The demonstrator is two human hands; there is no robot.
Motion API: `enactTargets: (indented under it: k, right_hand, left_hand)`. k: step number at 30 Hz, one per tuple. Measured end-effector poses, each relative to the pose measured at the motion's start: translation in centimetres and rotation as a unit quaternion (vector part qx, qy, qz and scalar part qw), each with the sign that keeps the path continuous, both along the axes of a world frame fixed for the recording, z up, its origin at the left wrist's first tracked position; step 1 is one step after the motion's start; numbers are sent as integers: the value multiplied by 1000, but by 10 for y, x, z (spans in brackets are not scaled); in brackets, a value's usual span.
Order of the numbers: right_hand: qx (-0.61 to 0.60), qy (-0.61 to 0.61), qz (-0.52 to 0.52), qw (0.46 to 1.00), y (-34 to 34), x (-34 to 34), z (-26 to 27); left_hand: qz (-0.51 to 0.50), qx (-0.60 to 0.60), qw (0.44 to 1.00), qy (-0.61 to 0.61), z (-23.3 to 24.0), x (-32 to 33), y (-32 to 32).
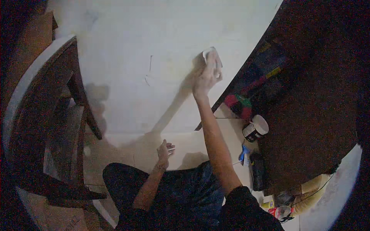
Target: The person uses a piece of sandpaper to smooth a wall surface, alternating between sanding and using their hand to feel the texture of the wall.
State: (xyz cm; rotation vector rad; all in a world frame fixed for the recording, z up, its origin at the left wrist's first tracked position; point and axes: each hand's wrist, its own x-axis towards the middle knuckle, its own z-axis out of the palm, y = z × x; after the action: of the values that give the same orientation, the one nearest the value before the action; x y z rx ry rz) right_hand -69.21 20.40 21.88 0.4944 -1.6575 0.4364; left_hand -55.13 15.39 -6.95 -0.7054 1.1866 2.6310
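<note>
My right hand (205,78) reaches out to a pale, wall-like surface (124,37), slightly blurred. Its fingers press a small white pad or folded sheet (206,54) flat against it; the exact material cannot be told. Left of that hand, a thin dark mark (150,63) and a shorter curved one show on the pale surface, and my arm throws a long shadow there. My left hand (164,151) hovers above my lap, fingers loosely spread, with no object visible in it.
A dark wooden furniture frame (79,86) stands at left. On the right are a dark brown panel (306,109), a white-lidded tub (255,129), a blue-handled tool (244,153) and a red-and-green item (238,105). Several packages (279,212) lie lower right on pale floor tiles.
</note>
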Motion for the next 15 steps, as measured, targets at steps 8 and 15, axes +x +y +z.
enactTargets:
  k: [8, 15]
  right_hand:
    - [204, -16, 2, 979, 20, 13, 1]
    - [20, 65, 67, 995, -6, 16, 2]
  left_hand:
    - [-1, -11, 1000, 15, 3, 9, -3]
    - [-22, -27, 999, 3, 14, 6, 2]
